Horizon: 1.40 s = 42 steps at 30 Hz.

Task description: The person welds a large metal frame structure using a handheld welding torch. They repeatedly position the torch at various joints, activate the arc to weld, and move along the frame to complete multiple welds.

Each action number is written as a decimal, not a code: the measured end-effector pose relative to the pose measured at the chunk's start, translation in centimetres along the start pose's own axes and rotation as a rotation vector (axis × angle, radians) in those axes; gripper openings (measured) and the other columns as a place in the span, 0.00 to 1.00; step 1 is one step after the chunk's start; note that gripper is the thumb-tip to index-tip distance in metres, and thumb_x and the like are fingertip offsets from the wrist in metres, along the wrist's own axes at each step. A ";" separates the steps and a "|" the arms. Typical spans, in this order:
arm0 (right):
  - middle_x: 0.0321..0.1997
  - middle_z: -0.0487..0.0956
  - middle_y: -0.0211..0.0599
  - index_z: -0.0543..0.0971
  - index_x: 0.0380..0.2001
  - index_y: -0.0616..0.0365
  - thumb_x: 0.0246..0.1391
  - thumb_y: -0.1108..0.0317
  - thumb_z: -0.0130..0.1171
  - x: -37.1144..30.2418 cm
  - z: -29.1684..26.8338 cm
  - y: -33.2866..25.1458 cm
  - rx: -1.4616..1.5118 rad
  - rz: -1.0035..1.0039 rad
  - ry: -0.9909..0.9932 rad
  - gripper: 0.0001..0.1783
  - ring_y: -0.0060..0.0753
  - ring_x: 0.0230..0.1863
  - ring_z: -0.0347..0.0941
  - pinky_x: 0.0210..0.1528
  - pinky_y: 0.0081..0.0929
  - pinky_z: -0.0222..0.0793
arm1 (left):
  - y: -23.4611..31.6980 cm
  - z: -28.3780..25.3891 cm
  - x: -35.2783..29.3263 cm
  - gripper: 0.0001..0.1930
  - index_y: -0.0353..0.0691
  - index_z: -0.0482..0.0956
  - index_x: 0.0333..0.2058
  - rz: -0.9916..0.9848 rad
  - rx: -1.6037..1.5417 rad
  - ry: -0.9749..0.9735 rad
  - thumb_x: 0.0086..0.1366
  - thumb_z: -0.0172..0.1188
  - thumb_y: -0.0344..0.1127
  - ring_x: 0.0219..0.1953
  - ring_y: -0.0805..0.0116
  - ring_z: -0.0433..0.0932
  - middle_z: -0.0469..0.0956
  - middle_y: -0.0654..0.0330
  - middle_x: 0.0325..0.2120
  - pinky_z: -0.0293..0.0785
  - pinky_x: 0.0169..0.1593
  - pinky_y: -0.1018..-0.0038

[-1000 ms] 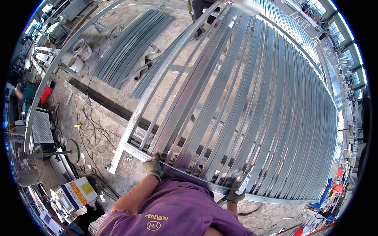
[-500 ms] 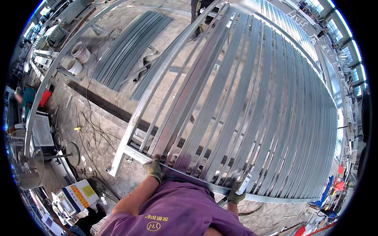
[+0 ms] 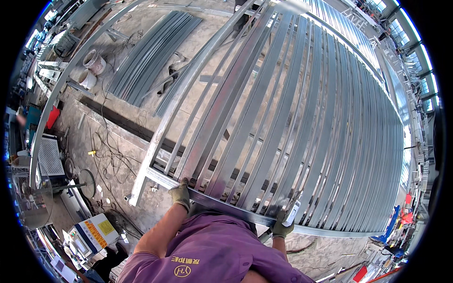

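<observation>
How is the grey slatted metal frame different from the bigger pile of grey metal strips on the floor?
The grey slatted metal frame has see-through gaps; the bigger pile of grey metal strips is packed close. The gloved left hand and gloved right hand are at the frame's edge; neither touches the pile. Both have long, grey pieces.

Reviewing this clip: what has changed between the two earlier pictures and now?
The near metal rail has shifted slightly up the picture, away from the torso. The left hand and right hand moved with it, as did the white object at the right hand. Nothing was visibly grasped or released. The stacked metal strips and buckets look unchanged, apart from slight camera drift.
</observation>
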State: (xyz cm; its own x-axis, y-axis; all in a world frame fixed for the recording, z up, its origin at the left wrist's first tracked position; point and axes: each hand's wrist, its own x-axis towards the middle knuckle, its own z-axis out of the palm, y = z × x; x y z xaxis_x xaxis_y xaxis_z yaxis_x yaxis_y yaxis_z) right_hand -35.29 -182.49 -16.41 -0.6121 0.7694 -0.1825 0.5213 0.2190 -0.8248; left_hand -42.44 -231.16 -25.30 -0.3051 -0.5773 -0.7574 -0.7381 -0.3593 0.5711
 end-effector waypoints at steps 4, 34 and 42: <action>0.43 0.87 0.32 0.85 0.49 0.59 0.59 0.61 0.74 -0.6 -1.1 -2.4 0.029 -0.167 -0.068 0.19 0.28 0.42 0.82 0.47 0.31 0.79 | 4.4 0.5 -6.1 0.19 0.27 0.83 0.39 0.078 -0.329 -0.188 0.69 0.70 0.43 0.29 0.59 0.84 0.86 0.55 0.30 0.83 0.36 0.65; 0.39 0.85 0.29 0.83 0.49 0.60 0.63 0.69 0.70 8.8 -9.9 -17.1 -0.169 -0.247 -1.083 0.14 0.21 0.41 0.81 0.43 0.26 0.78 | 3.3 4.1 -6.7 0.16 0.28 0.77 0.46 0.349 -0.508 0.067 0.65 0.74 0.29 0.31 0.64 0.87 0.88 0.53 0.32 0.84 0.36 0.67; 0.36 0.84 0.28 0.82 0.49 0.59 0.63 0.65 0.71 13.3 -9.1 -16.9 -0.330 -0.335 -1.278 0.15 0.22 0.40 0.81 0.43 0.26 0.79 | 2.5 3.4 -5.0 0.24 0.27 0.70 0.52 0.324 -0.517 0.055 0.64 0.74 0.29 0.32 0.61 0.87 0.87 0.49 0.35 0.86 0.35 0.65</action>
State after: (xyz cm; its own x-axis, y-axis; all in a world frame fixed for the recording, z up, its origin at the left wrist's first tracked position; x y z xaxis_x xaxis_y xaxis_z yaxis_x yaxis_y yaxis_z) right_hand -46.82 -170.50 -0.06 -0.7607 -0.3971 -0.5134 0.2469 0.5546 -0.7947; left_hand -44.81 -226.73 -21.17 -0.4232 -0.7487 -0.5103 -0.2212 -0.4608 0.8595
